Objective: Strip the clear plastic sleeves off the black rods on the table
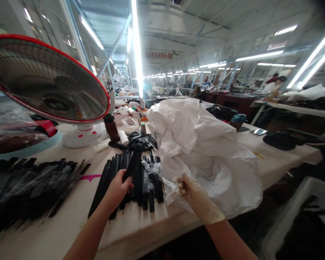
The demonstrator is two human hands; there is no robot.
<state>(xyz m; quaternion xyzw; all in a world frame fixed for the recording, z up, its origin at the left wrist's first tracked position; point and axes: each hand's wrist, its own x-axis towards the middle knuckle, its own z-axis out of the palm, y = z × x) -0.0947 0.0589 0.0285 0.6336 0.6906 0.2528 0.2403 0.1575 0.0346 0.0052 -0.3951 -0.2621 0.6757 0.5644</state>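
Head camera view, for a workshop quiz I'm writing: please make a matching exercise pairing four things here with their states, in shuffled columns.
1. Left hand
2. Right hand
3. Fan
4. Brown bottle

A. Red-rimmed, tilted upward
B. Gloved, gripping white sack
C. Standing beside the fan's base
D. Bare, gripping black strips

Pairs: 1-D, 2-B, 3-A, 4-C

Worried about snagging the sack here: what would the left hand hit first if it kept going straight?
The left hand likely meets the black strips at its fingers first; the white sack lies beyond, though depth is unclear.
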